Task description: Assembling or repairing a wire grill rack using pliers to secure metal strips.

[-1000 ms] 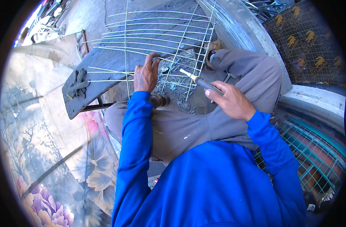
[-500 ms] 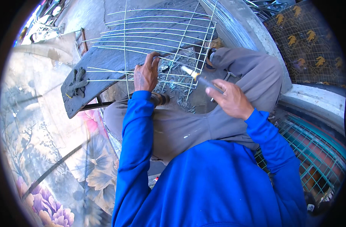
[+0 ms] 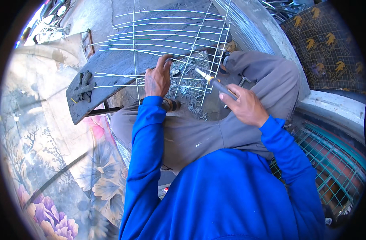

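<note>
A grid of thin pale metal wires [image 3: 194, 45] lies partly over a dark wooden bench [image 3: 99, 62], its near right part reaching past the edge. On the grid's near wires, my left hand [image 3: 157, 81] has its fingers bent round a wire, with the fingertips partly hidden. My right hand [image 3: 246, 105] grips the dark handle of a hand tool [image 3: 222, 88] with a yellow band and a narrow pale tip. That tip points up and left over the grid's near right part; whether it touches a wire I cannot tell.
A dark glove [image 3: 85, 88] lies on the bench's left end. Many short wire offcuts [image 3: 193, 96] litter the floor between my legs. A T-shaped metal tool [image 3: 242, 81] is beside my right knee. Long wires [image 3: 247, 30] lie bundled along a ledge, and green mesh [image 3: 331, 172] stands at right.
The hand tool's tip has shifted slightly right and looks steadier. The left hand keeps its hold on the grid, and the whole view has moved a little.
</note>
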The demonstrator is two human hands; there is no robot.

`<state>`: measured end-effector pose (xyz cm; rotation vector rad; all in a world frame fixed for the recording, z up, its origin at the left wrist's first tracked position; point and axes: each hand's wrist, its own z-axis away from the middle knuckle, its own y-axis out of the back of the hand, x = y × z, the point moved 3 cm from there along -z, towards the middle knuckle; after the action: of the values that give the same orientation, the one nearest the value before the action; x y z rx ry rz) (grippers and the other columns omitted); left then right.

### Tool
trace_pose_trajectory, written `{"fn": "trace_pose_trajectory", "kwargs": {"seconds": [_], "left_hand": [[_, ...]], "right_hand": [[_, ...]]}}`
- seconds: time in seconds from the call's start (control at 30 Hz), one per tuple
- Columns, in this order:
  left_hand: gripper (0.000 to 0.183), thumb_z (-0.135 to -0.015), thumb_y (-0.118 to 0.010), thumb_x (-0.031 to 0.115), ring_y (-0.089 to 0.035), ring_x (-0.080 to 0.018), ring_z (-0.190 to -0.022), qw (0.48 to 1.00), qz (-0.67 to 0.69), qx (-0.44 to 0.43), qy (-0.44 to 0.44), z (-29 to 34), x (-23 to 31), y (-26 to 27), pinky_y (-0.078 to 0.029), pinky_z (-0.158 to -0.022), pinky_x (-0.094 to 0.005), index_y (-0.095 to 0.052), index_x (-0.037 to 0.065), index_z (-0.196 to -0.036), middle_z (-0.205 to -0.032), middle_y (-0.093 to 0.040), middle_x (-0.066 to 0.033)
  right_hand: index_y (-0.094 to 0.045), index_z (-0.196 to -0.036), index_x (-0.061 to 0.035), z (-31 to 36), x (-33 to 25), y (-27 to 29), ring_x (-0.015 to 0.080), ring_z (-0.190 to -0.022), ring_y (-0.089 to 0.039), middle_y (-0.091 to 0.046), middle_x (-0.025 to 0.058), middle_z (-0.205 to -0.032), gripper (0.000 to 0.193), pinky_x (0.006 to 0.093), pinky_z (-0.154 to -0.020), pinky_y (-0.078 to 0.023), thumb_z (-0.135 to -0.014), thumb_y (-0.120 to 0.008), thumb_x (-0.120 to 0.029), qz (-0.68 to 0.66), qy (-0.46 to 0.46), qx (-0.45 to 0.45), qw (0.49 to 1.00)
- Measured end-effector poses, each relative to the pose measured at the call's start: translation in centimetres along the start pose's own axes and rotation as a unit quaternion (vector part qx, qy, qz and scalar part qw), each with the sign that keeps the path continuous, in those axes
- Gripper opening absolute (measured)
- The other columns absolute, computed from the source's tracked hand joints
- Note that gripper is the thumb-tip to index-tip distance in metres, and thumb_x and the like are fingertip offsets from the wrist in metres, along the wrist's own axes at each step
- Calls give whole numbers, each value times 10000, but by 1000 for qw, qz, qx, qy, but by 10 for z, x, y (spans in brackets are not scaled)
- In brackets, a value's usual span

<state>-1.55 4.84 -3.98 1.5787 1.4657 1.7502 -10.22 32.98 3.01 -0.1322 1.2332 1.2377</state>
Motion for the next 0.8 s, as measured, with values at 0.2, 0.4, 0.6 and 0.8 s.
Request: {"fn": "trace_pose_trajectory", "kwargs": {"seconds": [0.2,0.4,0.6,0.8], "left_hand": [[228,-1086,-473,332,-673,-374,-719,1000,-1,-18,26,-1,4,1,-458,-792,-437,-597,211,-1234,-709,-693,-155],[215,-1080,-485,303,-668,-381,-719,1000,-2,-14,20,-1,5,1,-459,-800,-448,-596,203,-1236,-709,-691,-159],[221,-1080,-485,292,-669,-393,-737,1000,10,-16,7,0,3,0,-467,-828,-452,-587,191,-1248,-713,-692,-160],[223,-1081,-479,290,-670,-405,-756,999,15,-31,24,-1,3,-1,-469,-834,-465,-586,179,-1242,-730,-697,-167]], "right_hand": [[-673,-1110,-2,2,0,5,150,-680,-572,-643,119,-796,387,349,-651,-472,-1000,-632,-371,17,-30,-22,999],[-679,-1050,-7,3,2,7,349,-659,-611,-626,218,-770,376,435,-641,-459,-969,-651,-373,-9,-29,-3,1000],[-682,-1046,-3,4,7,6,309,-612,-572,-602,200,-723,383,420,-627,-451,-967,-656,-376,-72,30,35,996],[-672,-1029,1,7,7,8,280,-587,-547,-560,180,-673,357,427,-608,-435,-973,-654,-351,-41,-8,21,999]]}}
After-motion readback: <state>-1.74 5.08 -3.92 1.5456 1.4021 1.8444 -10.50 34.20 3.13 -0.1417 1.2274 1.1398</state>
